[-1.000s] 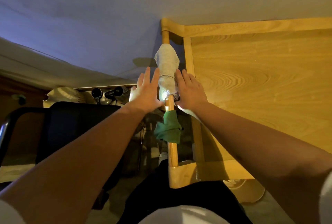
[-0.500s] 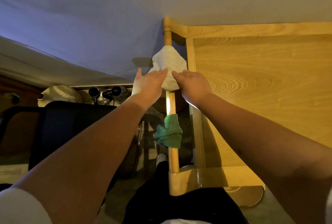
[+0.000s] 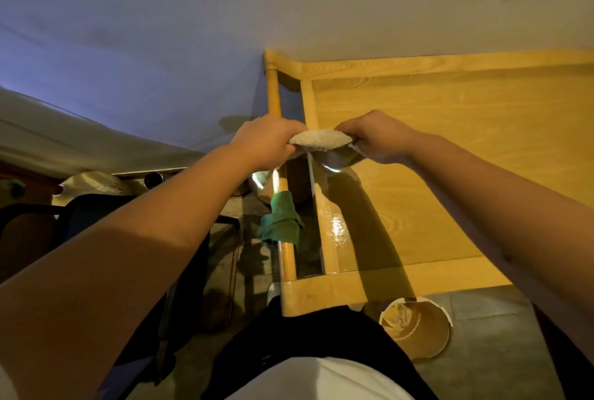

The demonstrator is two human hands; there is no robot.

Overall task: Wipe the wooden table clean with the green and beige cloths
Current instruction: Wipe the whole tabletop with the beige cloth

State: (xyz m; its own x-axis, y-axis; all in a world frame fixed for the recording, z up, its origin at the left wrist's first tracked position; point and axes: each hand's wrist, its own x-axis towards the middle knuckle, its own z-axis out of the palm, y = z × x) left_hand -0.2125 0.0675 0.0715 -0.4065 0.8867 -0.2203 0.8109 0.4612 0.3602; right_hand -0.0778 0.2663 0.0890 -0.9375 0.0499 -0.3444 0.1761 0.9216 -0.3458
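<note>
Head view. Left hand [image 3: 266,139] and right hand [image 3: 376,138]: both are curled and clamped on opposite ends of the beige cloth [image 3: 319,140], which is held stretched between them, lifted clear of the rail.

Green cloth [image 3: 280,221]: draped over the round wooden rail [image 3: 287,255] below the hands and nearer the body, held by neither hand.

Wooden table [image 3: 466,149]: its top is spread beyond and to the right of the right hand; a glossy, possibly wet streak is noted on the side frame just below the hands.

Round tan container [image 3: 418,330]: seen on the floor beneath the right forearm. Dark chair [image 3: 38,229]: placed under the left forearm.

Progress, as judged: the beige cloth is taken up; the shine suggests that some wiping of the frame has been done. Whether the broad top has been wiped cannot be told, and the green cloth is not in use.
</note>
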